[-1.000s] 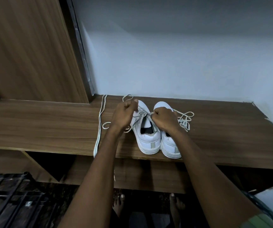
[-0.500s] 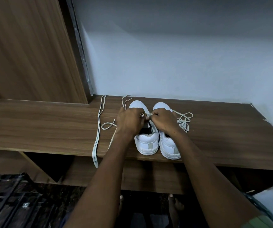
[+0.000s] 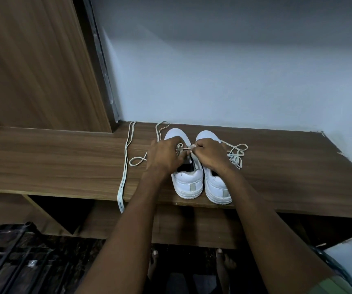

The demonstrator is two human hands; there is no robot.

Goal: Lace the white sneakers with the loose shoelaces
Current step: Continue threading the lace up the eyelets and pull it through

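Two white sneakers stand side by side, heels toward me, on the wooden shelf point(image 3: 64, 162). Over the left sneaker point(image 3: 188, 183) my left hand point(image 3: 164, 155) and my right hand point(image 3: 210, 153) meet, both pinching its white lace point(image 3: 184, 148) above the eyelets. That lace trails left into a loop point(image 3: 138, 161) on the shelf. The right sneaker point(image 3: 216, 187) is partly covered by my right hand, and its lace point(image 3: 236, 154) lies in a tangle to its right. A long loose lace point(image 3: 125, 162) runs from the back of the shelf over its front edge.
A wooden cabinet panel point(image 3: 35, 64) rises at the left and a pale wall point(image 3: 234, 71) stands behind the shelf. A dark metal rack point(image 3: 7, 257) sits on the floor at the lower left. My bare feet point(image 3: 221, 264) show under the shelf.
My left hand came down and right from its raised pull and now meets my right hand over the left sneaker. The lace loop on the shelf shifted slightly.
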